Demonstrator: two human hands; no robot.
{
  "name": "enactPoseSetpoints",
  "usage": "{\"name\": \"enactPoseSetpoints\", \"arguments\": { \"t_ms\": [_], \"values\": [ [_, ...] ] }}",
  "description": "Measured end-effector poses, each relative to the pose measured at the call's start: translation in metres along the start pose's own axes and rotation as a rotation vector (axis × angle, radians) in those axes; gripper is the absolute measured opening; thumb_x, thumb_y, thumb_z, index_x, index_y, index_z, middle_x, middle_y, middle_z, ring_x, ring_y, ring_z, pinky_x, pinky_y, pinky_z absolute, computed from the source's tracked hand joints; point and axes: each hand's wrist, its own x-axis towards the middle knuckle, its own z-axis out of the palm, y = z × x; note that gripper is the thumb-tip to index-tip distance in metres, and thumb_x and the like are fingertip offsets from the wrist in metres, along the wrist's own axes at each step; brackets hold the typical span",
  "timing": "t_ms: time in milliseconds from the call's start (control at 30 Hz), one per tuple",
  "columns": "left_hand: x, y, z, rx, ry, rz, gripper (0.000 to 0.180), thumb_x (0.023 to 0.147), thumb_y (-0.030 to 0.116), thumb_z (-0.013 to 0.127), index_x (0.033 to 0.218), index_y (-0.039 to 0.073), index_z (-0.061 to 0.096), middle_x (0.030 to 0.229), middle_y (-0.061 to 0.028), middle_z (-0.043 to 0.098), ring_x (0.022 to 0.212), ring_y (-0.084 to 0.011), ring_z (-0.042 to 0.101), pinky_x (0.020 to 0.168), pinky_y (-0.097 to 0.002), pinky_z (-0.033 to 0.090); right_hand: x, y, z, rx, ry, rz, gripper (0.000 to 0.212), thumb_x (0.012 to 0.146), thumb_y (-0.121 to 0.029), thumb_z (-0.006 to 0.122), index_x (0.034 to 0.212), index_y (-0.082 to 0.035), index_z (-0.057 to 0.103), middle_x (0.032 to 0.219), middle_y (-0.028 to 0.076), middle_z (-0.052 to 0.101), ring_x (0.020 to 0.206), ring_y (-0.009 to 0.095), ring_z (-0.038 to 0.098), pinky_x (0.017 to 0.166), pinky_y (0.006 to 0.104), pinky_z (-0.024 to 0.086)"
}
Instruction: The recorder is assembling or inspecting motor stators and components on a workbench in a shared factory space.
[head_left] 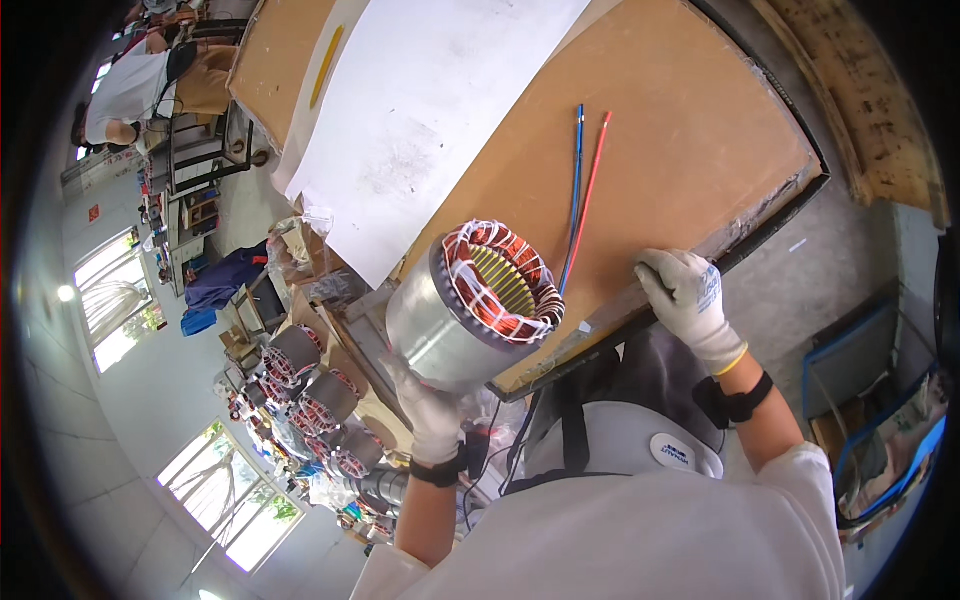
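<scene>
A motor stator (455, 300), a silver metal cylinder with copper windings laced in white cord and yellow slot strips inside, stands tilted near the front left of the brown tabletop (680, 110). Against its lower side is my left hand (428, 412) in a pale glove, closed on it with the fingertips partly hidden. From the stator's far side, blue leads (577, 165) and a red lead (597, 160) stretch away over the board. My right hand (688, 295), also gloved, rests by the table's front edge with its fingers curled in; nothing shows in it.
A large white sheet (430, 90) and a yellow strip (326, 67) lie on the far left. Several more wound stators (325, 395) crowd the left side. Wooden boards (875, 100) and a blue-edged bin (890, 450) stand right. Another person (135, 95) is at the far left.
</scene>
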Motion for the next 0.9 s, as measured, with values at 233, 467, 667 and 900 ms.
{"name": "enactPoseSetpoints", "arguments": {
  "t_ms": [233, 467, 667, 900],
  "values": [
    [0.062, -0.001, -0.002, -1.48, 0.209, -0.984, 0.049, 0.102, 0.03, 0.04, 0.141, 0.001, 0.034, 0.14, -0.0154, 0.045, 0.124, -0.0249, 0.049, 0.104, -0.0378, 0.039, 0.006, -0.007, 0.016, -0.241, 0.105, 0.063, 0.014, 0.081, -0.023, 0.067, 0.085, -0.01, 0.067, 0.076, 0.01, 0.066, 0.066, 0.03, 0.063, 0.06, 0.04, 0.05],
    [0.1, -0.005, -0.012, -1.406, 0.094, -1.088, 0.049, 0.102, 0.04, 0.034, 0.132, 0.004, 0.049, 0.13, -0.011, 0.056, 0.117, -0.0233, 0.055, 0.1, -0.0381, 0.044, 0.044, -0.028, 0.04, 0.29, -0.272, 0.354, 0.028, 0.092, -0.025, 0.052, 0.089, 0.001, 0.061, 0.08, 0.024, 0.062, 0.081, 0.044, 0.061, 0.073, 0.0468, 0.049],
    [0.111, -0.008, -0.015, -1.499, 0.039, -1.088, 0.048, 0.102, 0.041, 0.036, 0.128, 0.004, 0.052, 0.124, -0.0109, 0.06, 0.111, -0.0242, 0.06, 0.097, -0.0391, 0.047, 0.078, -0.071, 0.058, 0.777, 0.008, 0.301, 0.03, 0.092, -0.028, 0.061, 0.093, 0.002, 0.061, 0.077, 0.013, 0.066, 0.074, 0.027, 0.065, 0.07, 0.038, 0.05],
    [0.079, 0.008, 0.0, -1.267, 0.2, -0.992, 0.053, 0.102, 0.044, 0.034, 0.124, 0.002, 0.056, 0.111, -0.0097, 0.065, 0.097, -0.0188, 0.064, 0.084, -0.0323, 0.052, 0.086, -0.079, 0.02, 1.138, -0.403, 0.49, 0.031, 0.09, -0.029, 0.068, 0.097, 0.0, 0.061, 0.091, 0.006, 0.063, 0.084, 0.009, 0.057, 0.073, 0.0248, 0.047]
  ]
}}
